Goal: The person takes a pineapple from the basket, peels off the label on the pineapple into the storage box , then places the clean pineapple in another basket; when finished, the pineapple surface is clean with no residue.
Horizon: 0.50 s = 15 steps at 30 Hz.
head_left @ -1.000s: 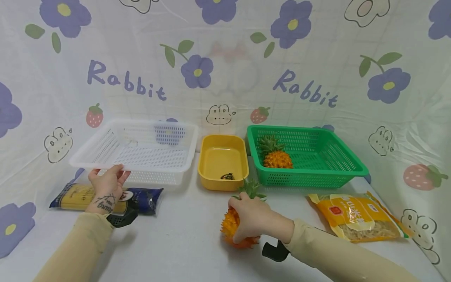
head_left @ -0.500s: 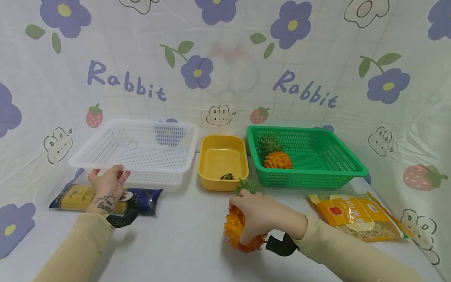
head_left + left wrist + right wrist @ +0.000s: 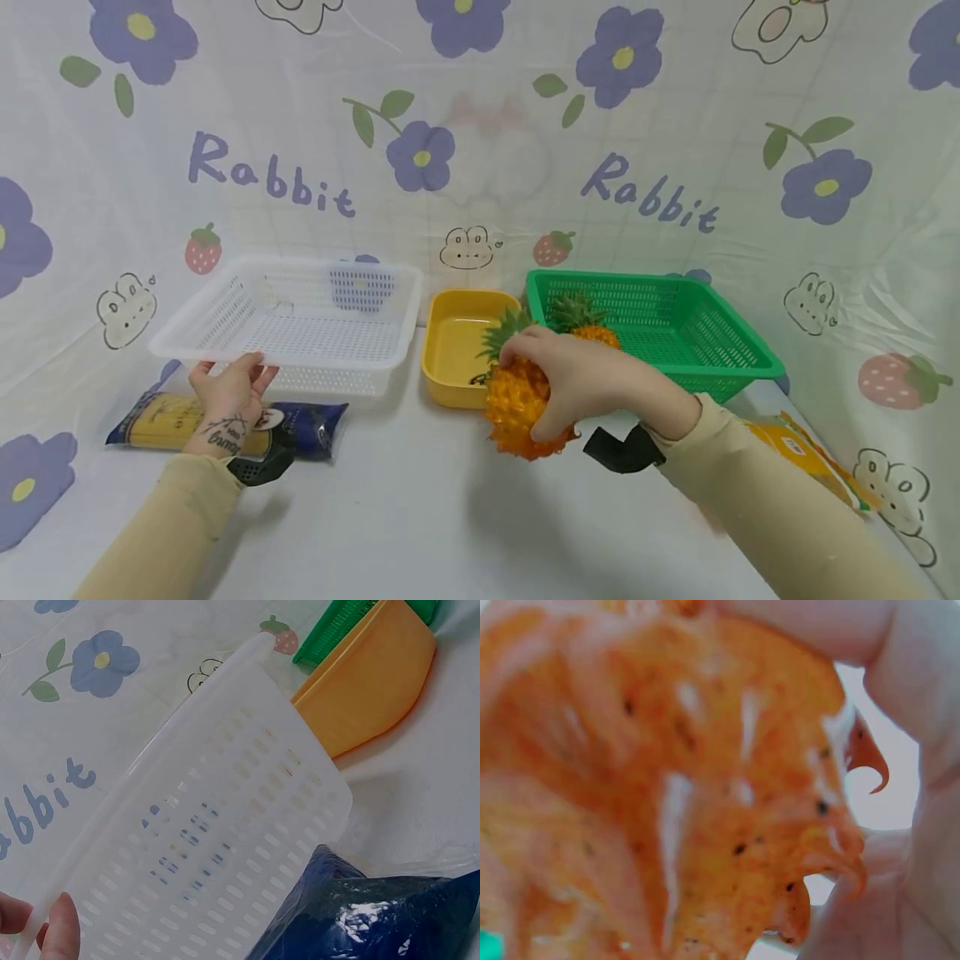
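My right hand [image 3: 577, 379] grips an orange pineapple [image 3: 517, 408] with a green leafy crown, held up off the table in front of the yellow bin [image 3: 450, 379]. In the right wrist view the spiky orange skin of the pineapple [image 3: 705, 795] fills most of the picture, with fingers curved along its side. At the left, my left hand [image 3: 231, 396] pinches the front rim of the white plastic basket [image 3: 360, 364] between thumb and fingers. That grip on the rim of the basket [image 3: 187, 817] also shows in the left wrist view.
A second pineapple [image 3: 596, 335] lies in the green basket [image 3: 720, 371], partly hidden by my right hand. A blue and yellow pasta packet [image 3: 311, 425] lies under my left wrist. My right sleeve covers part of an orange packet [image 3: 802, 454]. Patterned cloth hangs behind.
My right hand has lifted the pineapple off the table and moved it away from me, towards the yellow bin. The left hand stays on the white basket's rim.
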Tool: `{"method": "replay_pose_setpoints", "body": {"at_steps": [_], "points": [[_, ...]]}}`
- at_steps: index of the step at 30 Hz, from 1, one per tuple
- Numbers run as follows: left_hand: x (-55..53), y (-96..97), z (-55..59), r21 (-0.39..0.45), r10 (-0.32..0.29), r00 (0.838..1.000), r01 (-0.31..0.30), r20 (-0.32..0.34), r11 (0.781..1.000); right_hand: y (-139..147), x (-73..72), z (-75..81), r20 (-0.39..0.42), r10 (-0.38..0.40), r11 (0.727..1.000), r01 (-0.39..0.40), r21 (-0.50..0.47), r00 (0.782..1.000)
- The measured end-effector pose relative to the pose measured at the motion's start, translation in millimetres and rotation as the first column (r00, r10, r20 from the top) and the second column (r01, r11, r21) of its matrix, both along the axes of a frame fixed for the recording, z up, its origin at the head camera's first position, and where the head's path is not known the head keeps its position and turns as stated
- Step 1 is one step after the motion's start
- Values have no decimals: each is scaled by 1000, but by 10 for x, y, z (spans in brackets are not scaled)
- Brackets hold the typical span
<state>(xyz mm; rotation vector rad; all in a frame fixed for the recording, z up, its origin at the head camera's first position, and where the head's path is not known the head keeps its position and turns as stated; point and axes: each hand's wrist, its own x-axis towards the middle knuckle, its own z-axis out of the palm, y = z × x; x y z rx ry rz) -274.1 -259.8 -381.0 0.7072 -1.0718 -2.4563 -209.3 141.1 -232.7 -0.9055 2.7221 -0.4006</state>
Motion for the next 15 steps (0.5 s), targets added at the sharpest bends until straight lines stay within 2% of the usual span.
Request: {"method": "replay_pose_setpoints", "body": {"at_steps": [5, 10, 15], "points": [[-1, 8, -21, 1, -3, 1000, 3, 15, 1000, 264, -328, 123, -131, -44, 999, 44, -4, 990], [5, 6, -16, -3, -7, 1000, 7, 17, 1000, 652, -743, 158, -134, -113, 993, 116, 13, 984], [3, -5, 9, -4, -11, 1000, 11, -4, 1000, 1100, -1097, 88, -151, -190, 980, 197, 34, 970]]}}
